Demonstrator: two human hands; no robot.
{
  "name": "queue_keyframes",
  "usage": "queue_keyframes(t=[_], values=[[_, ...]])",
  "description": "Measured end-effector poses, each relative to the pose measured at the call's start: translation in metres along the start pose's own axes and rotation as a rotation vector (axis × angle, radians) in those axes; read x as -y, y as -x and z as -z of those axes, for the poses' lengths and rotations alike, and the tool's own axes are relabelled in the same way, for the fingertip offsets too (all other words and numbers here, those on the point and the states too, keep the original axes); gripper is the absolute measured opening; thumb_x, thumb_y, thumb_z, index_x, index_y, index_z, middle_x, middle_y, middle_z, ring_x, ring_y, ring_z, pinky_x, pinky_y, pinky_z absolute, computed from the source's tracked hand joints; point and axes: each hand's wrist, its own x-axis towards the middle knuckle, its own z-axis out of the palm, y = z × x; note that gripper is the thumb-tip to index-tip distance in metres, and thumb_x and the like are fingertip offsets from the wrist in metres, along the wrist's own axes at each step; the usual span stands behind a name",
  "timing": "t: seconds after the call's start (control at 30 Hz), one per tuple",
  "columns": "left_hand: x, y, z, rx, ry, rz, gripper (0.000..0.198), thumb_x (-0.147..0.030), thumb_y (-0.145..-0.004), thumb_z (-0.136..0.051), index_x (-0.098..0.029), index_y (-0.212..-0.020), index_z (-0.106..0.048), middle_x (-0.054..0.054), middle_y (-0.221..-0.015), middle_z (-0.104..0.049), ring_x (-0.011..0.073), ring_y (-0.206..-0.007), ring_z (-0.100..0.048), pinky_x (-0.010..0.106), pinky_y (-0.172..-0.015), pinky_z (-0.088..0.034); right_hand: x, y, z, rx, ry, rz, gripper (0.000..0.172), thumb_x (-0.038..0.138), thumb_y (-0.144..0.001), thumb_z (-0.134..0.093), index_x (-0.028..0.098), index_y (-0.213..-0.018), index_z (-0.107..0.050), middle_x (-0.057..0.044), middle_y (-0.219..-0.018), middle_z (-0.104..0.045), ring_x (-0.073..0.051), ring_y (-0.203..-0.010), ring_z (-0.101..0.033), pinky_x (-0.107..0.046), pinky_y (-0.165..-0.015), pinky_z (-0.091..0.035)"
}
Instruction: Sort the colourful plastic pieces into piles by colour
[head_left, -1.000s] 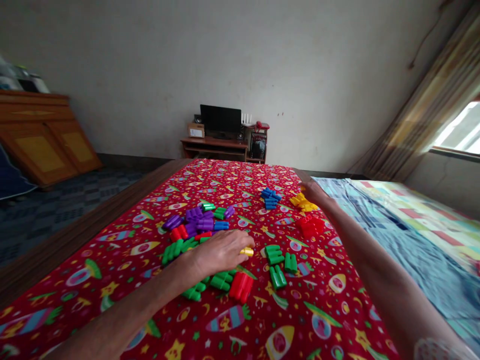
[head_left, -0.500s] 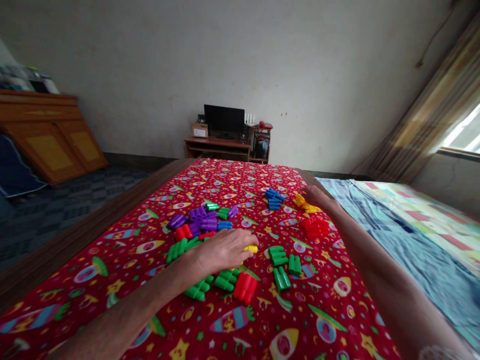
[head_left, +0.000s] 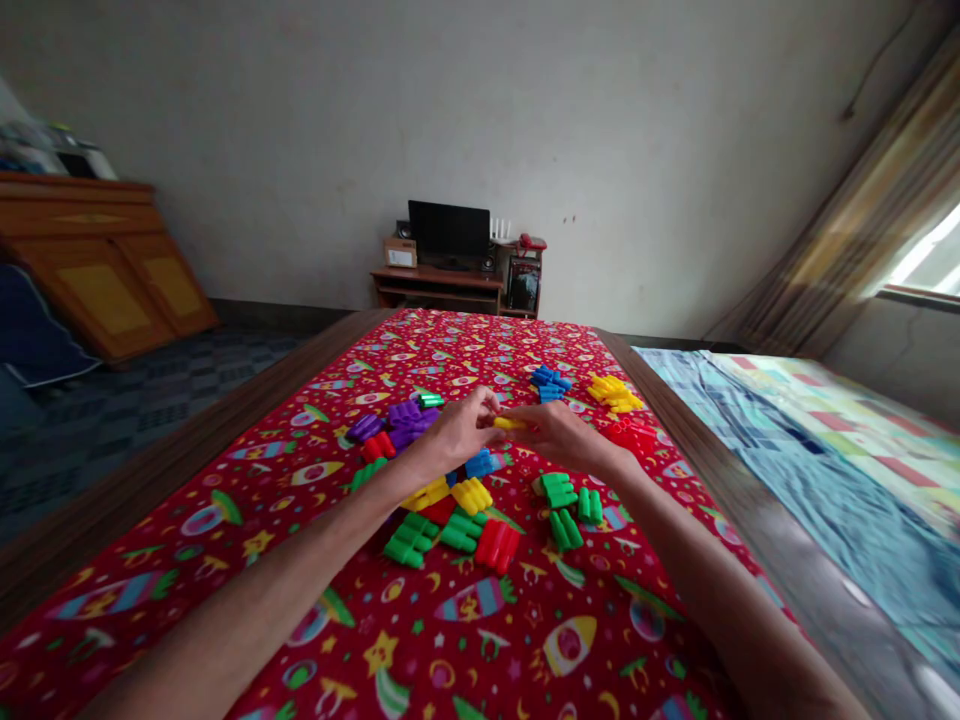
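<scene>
A yellow toy block [head_left: 510, 424] is held just above the cloth between my two hands. My left hand [head_left: 466, 428] is closed at its left end, fingers curled. From the other side, the fingers of my right hand [head_left: 561, 436] pinch the same block, covering part of it. Under and around my left hand lies a mixed heap with purple blocks [head_left: 405, 420], a blue block [head_left: 480, 463], yellow blocks [head_left: 472, 495], green blocks [head_left: 409, 540] and a red block [head_left: 497, 546]. Part of the heap is hidden by my left forearm.
Separate groups lie to the right: green blocks [head_left: 568, 510], blue blocks [head_left: 550, 384], yellow blocks [head_left: 615, 393] and red blocks [head_left: 631, 437], partly behind my right hand. A red patterned cloth [head_left: 480, 650] covers the table. Beyond are a desk with a monitor [head_left: 448, 235] and a bed [head_left: 810, 450].
My left hand has lifted a yellow block up and forward from the heap. My right hand has left the yellow group and come left to meet it at the block.
</scene>
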Motion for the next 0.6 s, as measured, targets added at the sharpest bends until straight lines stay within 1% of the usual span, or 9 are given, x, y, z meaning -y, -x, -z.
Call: queue_keyframes(t=[0.07, 0.13, 0.17, 0.23, 0.3, 0.37, 0.47, 0.53, 0.6], values=[[-0.002, 0.002, 0.006, 0.011, -0.047, -0.017, 0.032, -0.043, -0.080, -0.064, -0.020, -0.094, -0.048, 0.001, -0.079, -0.069, 0.0190, -0.073, -0.068, 0.027, -0.062, -0.052, -0.001, 0.000, -0.002, -0.024, 0.081, -0.052, 0.025, 0.028, -0.091, -0.054, 0.011, -0.088, -0.072, -0.001, -0.064, -0.062, -0.008, -0.055, -0.047, -0.021, -0.055, -0.030], [-0.006, 0.006, 0.016, 0.042, -0.216, -0.045, 0.027, -0.043, -0.081, -0.062, -0.019, -0.091, -0.053, 0.002, -0.082, -0.069, 0.0190, -0.077, -0.068, 0.026, -0.066, -0.050, -0.017, 0.003, 0.005, -0.131, 0.160, -0.132, 0.025, 0.029, -0.092, -0.054, 0.011, -0.089, -0.071, -0.002, -0.065, -0.063, -0.009, -0.057, -0.051, -0.021, -0.057, -0.033], [-0.010, 0.009, 0.020, 0.080, -0.334, -0.049, 0.025, -0.043, -0.081, -0.061, -0.019, -0.089, -0.056, 0.003, -0.084, -0.070, 0.0193, -0.079, -0.068, 0.026, -0.067, -0.049, -0.029, 0.007, 0.011, -0.216, 0.203, -0.176, 0.025, 0.029, -0.092, -0.053, 0.012, -0.093, -0.071, -0.003, -0.068, -0.065, -0.011, -0.059, -0.055, -0.022, -0.059, -0.036], [-0.019, 0.016, 0.028, 0.220, -0.578, -0.018, 0.024, -0.041, -0.080, -0.063, -0.020, -0.090, -0.061, 0.003, -0.084, -0.070, 0.0201, -0.080, -0.067, 0.025, -0.067, -0.047, -0.059, 0.018, 0.023, -0.378, 0.298, -0.256, 0.026, 0.031, -0.091, -0.054, 0.015, -0.102, -0.071, -0.007, -0.079, -0.070, -0.016, -0.069, -0.062, -0.025, -0.067, -0.043], [-0.029, 0.024, 0.029, 0.387, -0.759, 0.037, 0.025, -0.041, -0.079, -0.065, -0.020, -0.093, -0.064, 0.003, -0.084, -0.071, 0.0212, -0.079, -0.067, 0.025, -0.063, -0.044, -0.090, 0.033, 0.035, -0.466, 0.387, -0.345, 0.026, 0.031, -0.089, -0.055, 0.017, -0.105, -0.071, -0.011, -0.089, -0.073, -0.020, -0.080, -0.065, -0.029, -0.074, -0.047], [-0.037, 0.030, 0.024, 0.489, -0.861, 0.068, 0.027, -0.040, -0.078, -0.066, -0.021, -0.097, -0.065, 0.004, -0.086, -0.072, 0.0222, -0.077, -0.067, 0.026, -0.062, -0.043, -0.115, 0.050, 0.046, -0.488, 0.435, -0.504, 0.028, 0.032, -0.088, -0.056, 0.018, -0.107, -0.071, -0.012, -0.093, -0.074, -0.022, -0.085, -0.066, -0.031, -0.076, -0.048], [-0.041, 0.035, 0.012, 0.526, -0.940, 0.061, 0.026, -0.036, -0.080, -0.066, -0.020, -0.100, -0.066, 0.006, -0.091, -0.072, 0.0234, -0.080, -0.068, 0.026, -0.061, -0.043, -0.138, 0.075, 0.057, -0.457, 0.448, -0.776, 0.032, 0.034, -0.085, -0.057, 0.016, -0.106, -0.073, -0.012, -0.089, -0.074, -0.024, -0.083, -0.066, -0.031, -0.072, -0.047], [-0.040, 0.036, 0.006, 0.543, -0.947, 0.049, 0.030, -0.037, -0.079, -0.067, -0.021, -0.103, -0.066, 0.007, -0.094, -0.073, 0.0247, -0.084, -0.068, 0.026, -0.062, -0.043, -0.146, 0.088, 0.063, -0.422, 0.436, -0.866, 0.032, 0.033, -0.083, -0.057, 0.015, -0.103, -0.075, -0.012, -0.087, -0.073, -0.023, -0.080, -0.066, -0.030, -0.067, -0.044], [-0.037, 0.036, 0.003, 0.551, -0.928, 0.040, 0.036, -0.040, -0.076, -0.070, -0.021, -0.106, -0.065, 0.007, -0.096, -0.072, 0.0258, -0.086, -0.068, 0.026, -0.062, -0.045, -0.152, 0.098, 0.065, -0.402, 0.416, -0.917, 0.031, 0.030, -0.082, -0.055, 0.015, -0.100, -0.076, -0.012, -0.084, -0.072, -0.022, -0.078, -0.065, -0.028, -0.063, -0.041]])
